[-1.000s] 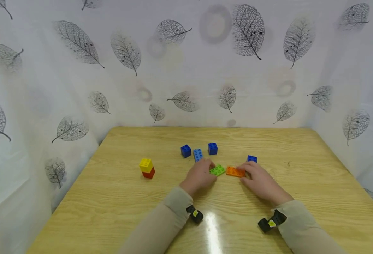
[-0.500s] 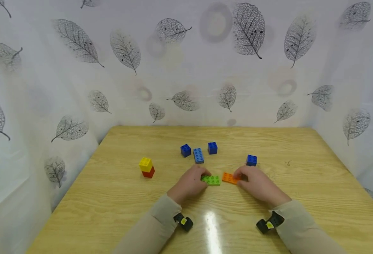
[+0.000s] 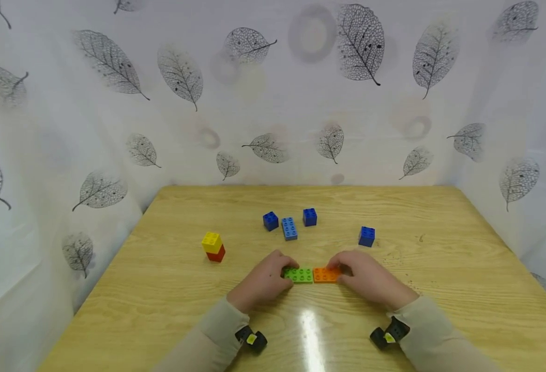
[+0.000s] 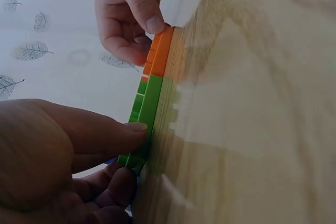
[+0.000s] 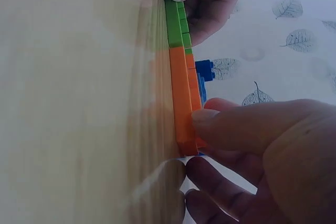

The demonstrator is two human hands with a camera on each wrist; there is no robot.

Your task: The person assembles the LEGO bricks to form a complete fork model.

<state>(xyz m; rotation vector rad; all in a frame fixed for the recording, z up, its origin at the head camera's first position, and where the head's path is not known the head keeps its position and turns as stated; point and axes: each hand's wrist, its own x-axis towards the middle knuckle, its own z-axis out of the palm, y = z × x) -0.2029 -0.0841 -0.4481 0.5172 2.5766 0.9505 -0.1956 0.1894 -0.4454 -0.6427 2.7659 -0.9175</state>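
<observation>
A flat light-green building brick [image 3: 303, 275] lies on the table, end to end with a flat orange building brick [image 3: 323, 275]. Their short ends meet, or nearly so. My left hand [image 3: 266, 278] pinches the green brick's left end between thumb and fingers; in the left wrist view the thumb lies along the green brick's [image 4: 151, 98] side. On the other side, my right hand [image 3: 368, 276] pinches the orange brick's right end. The right wrist view shows that thumb against the orange brick's [image 5: 180, 93] side, with the other fingertips partly hidden behind it.
Behind the hands stand a dark blue brick [image 3: 270, 221], a flat light-blue brick [image 3: 289, 229] and another dark blue brick [image 3: 309, 217]. One more blue brick [image 3: 366, 236] sits beyond my right hand. A yellow brick [image 3: 211, 242] is stacked on a red brick [image 3: 216, 254] at left.
Both hands have drawn the bricks nearer to me and to the left. The green brick has turned from slanted to straight, and the gap between it and the orange one has closed.
</observation>
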